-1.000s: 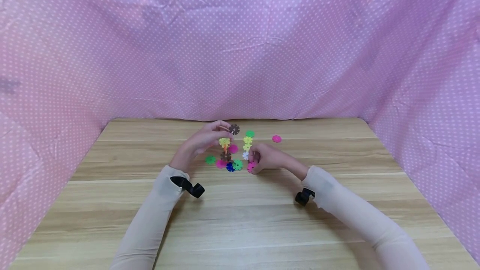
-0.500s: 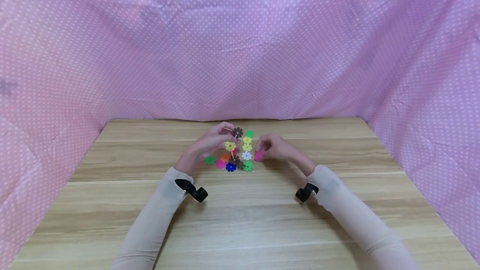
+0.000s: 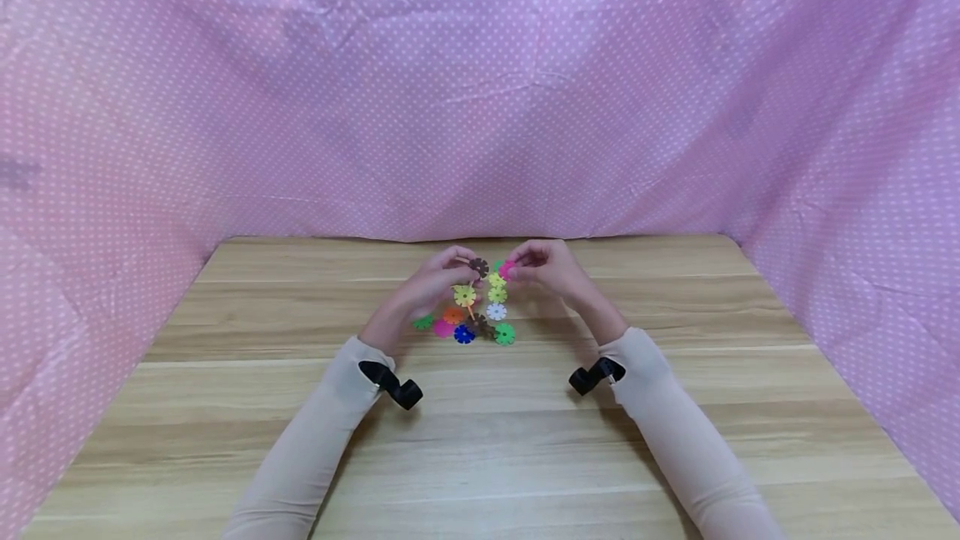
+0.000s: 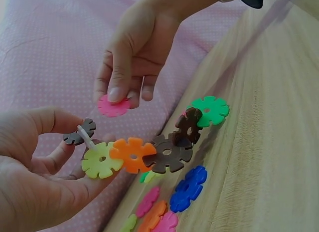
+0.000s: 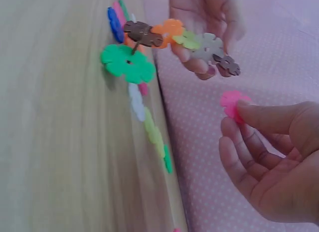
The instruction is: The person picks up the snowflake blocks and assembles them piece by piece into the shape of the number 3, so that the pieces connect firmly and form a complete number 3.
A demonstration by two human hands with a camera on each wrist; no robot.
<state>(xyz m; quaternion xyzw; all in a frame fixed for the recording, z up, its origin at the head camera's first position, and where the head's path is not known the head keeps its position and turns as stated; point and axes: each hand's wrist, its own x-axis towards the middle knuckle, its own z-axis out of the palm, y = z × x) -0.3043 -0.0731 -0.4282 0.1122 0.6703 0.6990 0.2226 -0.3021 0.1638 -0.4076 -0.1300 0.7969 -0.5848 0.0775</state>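
My left hand [image 3: 431, 283] holds a chain of flower-shaped interlocking discs up off the table. In the left wrist view the chain runs from a small dark brown disc [image 4: 79, 132] near the fingertips through a yellow disc [image 4: 101, 167], an orange disc [image 4: 130, 161] and brown discs [image 4: 174, 161] to a green disc [image 4: 215, 111]. A whitish disc, edge-on there, sits between the first brown and the yellow. Between thumb and fingers my right hand [image 3: 553, 269] pinches a pink disc [image 5: 230, 100]. That disc is close to the chain's brown end, apart from it in both wrist views.
Loose discs lie on the wooden table [image 3: 480, 440]: a blue disc [image 3: 464, 334], a pink one [image 3: 443, 328], an orange one [image 3: 452, 315], a green one [image 3: 423, 322], and a row with a white disc [image 3: 497, 312] and yellow discs [image 3: 497, 295]. A polka-dot cloth [image 3: 480, 107] hangs behind.
My right hand has carried the pink disc from near the chain's green end, back and up to the brown end. My left hand has shifted right with the chain.
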